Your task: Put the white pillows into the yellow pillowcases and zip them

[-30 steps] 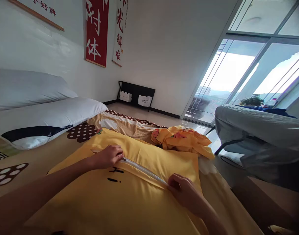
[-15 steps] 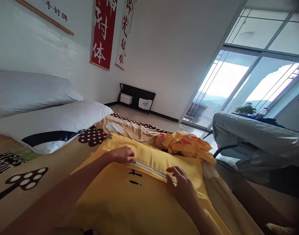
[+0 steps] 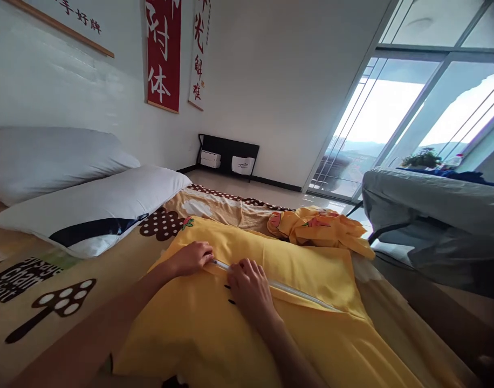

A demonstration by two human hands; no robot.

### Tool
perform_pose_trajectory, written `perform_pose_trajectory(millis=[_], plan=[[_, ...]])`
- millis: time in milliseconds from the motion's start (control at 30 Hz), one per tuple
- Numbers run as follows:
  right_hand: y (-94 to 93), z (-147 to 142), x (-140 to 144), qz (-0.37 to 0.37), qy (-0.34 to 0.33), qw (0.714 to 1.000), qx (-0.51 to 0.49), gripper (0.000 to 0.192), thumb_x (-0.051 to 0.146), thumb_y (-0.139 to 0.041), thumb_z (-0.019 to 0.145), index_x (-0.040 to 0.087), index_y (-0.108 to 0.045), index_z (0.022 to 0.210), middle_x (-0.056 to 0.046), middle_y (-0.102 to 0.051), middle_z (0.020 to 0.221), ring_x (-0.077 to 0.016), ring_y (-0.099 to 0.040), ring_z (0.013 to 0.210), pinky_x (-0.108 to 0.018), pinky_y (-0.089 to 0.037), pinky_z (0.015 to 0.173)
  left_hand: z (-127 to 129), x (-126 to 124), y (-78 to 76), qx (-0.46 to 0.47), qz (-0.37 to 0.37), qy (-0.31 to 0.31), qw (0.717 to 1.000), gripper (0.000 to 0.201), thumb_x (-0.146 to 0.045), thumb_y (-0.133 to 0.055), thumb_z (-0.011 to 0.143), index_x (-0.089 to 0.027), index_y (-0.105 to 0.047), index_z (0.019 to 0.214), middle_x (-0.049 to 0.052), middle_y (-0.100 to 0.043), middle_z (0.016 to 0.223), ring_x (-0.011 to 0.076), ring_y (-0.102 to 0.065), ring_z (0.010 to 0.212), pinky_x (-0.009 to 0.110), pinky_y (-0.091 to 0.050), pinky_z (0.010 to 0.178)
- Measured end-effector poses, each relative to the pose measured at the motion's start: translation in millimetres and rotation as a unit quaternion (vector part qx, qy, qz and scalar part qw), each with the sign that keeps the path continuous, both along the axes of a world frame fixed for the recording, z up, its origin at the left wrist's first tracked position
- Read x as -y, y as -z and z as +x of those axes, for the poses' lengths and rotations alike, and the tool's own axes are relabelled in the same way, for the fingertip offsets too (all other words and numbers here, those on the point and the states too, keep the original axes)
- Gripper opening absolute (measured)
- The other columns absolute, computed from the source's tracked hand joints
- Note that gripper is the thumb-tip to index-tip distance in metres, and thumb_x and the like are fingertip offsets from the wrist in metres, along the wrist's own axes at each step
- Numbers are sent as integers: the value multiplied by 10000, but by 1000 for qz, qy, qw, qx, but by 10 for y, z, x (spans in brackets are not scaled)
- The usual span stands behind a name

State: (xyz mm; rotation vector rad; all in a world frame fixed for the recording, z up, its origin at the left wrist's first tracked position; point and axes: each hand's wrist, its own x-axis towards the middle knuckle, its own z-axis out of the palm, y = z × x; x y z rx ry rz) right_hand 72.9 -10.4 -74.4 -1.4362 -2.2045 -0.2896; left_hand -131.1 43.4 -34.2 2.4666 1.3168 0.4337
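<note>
The yellow pillowcase (image 3: 271, 323) lay flat on the mushroom-print bedsheet (image 3: 48, 291), with its pale zipper (image 3: 295, 291) running across it from the near-left end toward the far right. The left hand (image 3: 190, 257) sat at the zipper's left end, fingers curled and pinching the fabric there. The right hand (image 3: 249, 285) rested on the zipper just beside the left hand, fingers bent down over the teeth; whether it pinched the slider or only pressed on the seam could not be told, since the fingers hid that spot.

To work the zipper well, the left hand should keep the end of the seam taut and flat against the pillowcase, while the right draws along the line of the teeth, not upward, so that no loose cloth catches.

Black marks showed on the pillowcase just under the right hand, too covered to read. Left of the pillowcase, the bedsheet carried dark lettering that seemed to read "Cham", partly cut off. Behind the pillowcase, on the wall, hung a red banner (image 3: 163, 54) and a white scroll (image 3: 198, 54), both bearing Chinese characters. A white pillow (image 3: 89, 210) lay left of the pillowcase, and a crumpled yellow cloth (image 3: 320, 229) beyond it.
</note>
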Motion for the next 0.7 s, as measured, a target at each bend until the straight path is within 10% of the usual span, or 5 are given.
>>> perform_pose_trajectory(millis=[267, 700], plan=[[-26, -35, 179, 33, -92, 994, 51, 345, 148, -495, 917, 216, -537, 1252, -81, -592, 1186, -232, -489, 1036, -371, -355, 882, -375, -78, 5, 12, -24, -16, 1000, 301, -372, -405, 902, -171, -580, 763, 39, -641, 850, 165, -553, 801, 257, -381, 724], [-30, -33, 254, -10, -151, 987, 44, 254, 206, -506, 932, 235, -548, 1181, -51, -573, 1307, -217, -474, 1157, -371, -317, 946, -525, -143, -32, -45, -21, -57, 997, 316, -363, -390, 874, -149, -589, 752, 86, -655, 877, 193, -572, 824, 263, -377, 724]])
